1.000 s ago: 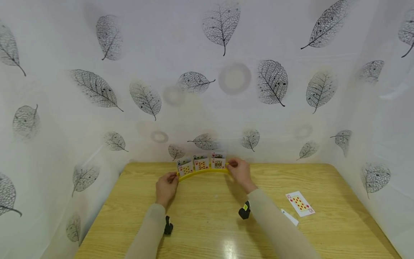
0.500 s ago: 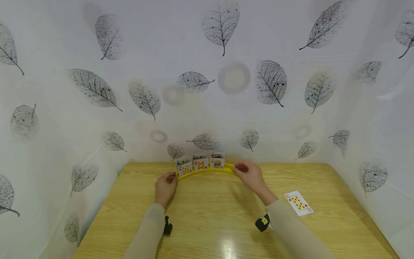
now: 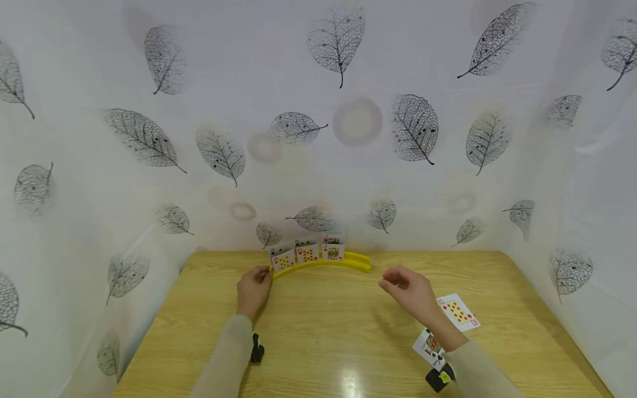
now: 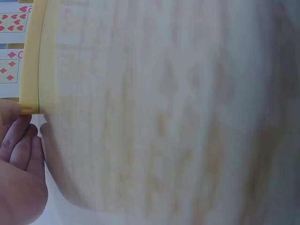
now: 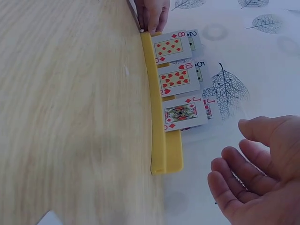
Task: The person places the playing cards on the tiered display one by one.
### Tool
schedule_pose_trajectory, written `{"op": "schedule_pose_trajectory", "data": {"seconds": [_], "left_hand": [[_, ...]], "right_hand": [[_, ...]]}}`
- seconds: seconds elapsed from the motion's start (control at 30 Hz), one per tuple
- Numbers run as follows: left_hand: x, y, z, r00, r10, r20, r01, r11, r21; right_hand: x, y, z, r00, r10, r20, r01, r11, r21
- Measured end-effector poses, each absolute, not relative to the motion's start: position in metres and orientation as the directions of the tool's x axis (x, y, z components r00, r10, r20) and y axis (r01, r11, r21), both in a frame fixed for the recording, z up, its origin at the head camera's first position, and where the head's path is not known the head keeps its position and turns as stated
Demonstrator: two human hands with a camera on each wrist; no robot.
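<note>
Holder: the curved yellow plastic card holder (image 3: 323, 263) sits at the centre far edge of the light wooden table (image 3: 348, 342), with three playing cards (image 3: 307, 254) standing in its slot.
Handling: likely light and stiff, prone to sliding; its ends look the best places to hold.
Left hand (image 3: 254, 287): fingers pinch the holder's left end, wrist low on the table.
Right hand (image 3: 410, 290): empty, fingers loosely curled, hovering right of centre, clear of the holder.
Loose cards: a ten of diamonds (image 3: 459, 312) and a face card (image 3: 429, 348) lie lower right.

The table (image 3: 318, 331) was pale wood grain with a glossy sheen. The curved card holder (image 3: 343, 262) looked like smooth yellow plastic. Glossy paper cards (image 5: 176, 77) stood in it.
</note>
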State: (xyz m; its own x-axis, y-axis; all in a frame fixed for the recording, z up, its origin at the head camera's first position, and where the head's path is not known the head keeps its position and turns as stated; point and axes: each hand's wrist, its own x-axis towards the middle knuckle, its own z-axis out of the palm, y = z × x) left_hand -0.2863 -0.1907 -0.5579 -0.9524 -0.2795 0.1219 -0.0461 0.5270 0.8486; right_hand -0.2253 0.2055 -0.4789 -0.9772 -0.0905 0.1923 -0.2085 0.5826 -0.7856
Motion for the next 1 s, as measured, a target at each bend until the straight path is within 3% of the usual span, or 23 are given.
{"op": "schedule_pose_trajectory", "data": {"seconds": [1.0], "left_hand": [[-0.289, -0.189, -0.562, -0.947, -0.290, 0.136, -0.038, 0.525, 0.850]], "right_hand": [[-0.155, 0.283, -0.499, -0.988, 0.064, 0.138, -0.051, 0.713, -0.699]]}}
